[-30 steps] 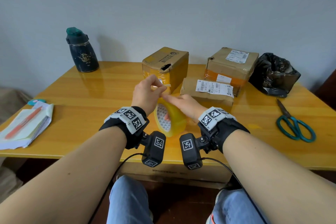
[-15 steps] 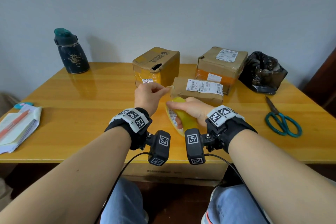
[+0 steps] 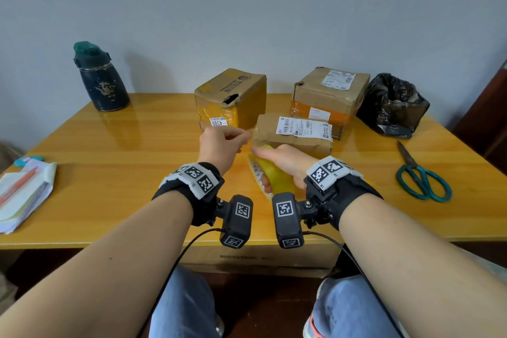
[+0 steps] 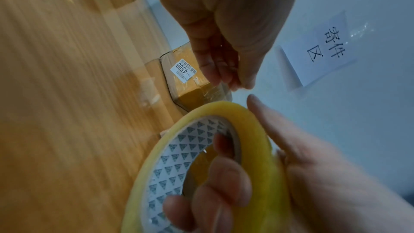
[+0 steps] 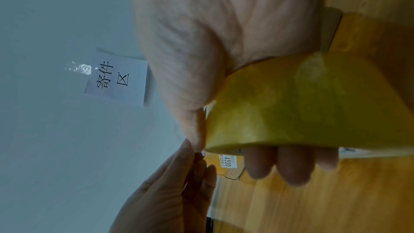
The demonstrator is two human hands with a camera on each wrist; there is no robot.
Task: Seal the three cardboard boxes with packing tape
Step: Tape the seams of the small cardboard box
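My right hand grips the yellow tape roll, with its thumb on the outer face and its fingers through the core. My left hand pinches at the roll's top edge, where the clear tape end barely shows. Three cardboard boxes stand behind the hands. The flat labelled box is right behind the roll. The taller box with a torn hole is at back left, and the third box is at back right.
Teal-handled scissors lie on the right of the wooden table. A black bag sits at back right, a dark bottle at back left, and papers with a pen on the left edge. A large box stands under the table.
The roll has tilted and come closer to the flat box. My right hand went from lying on it to gripping through the core. The left hand keeps its pinch.
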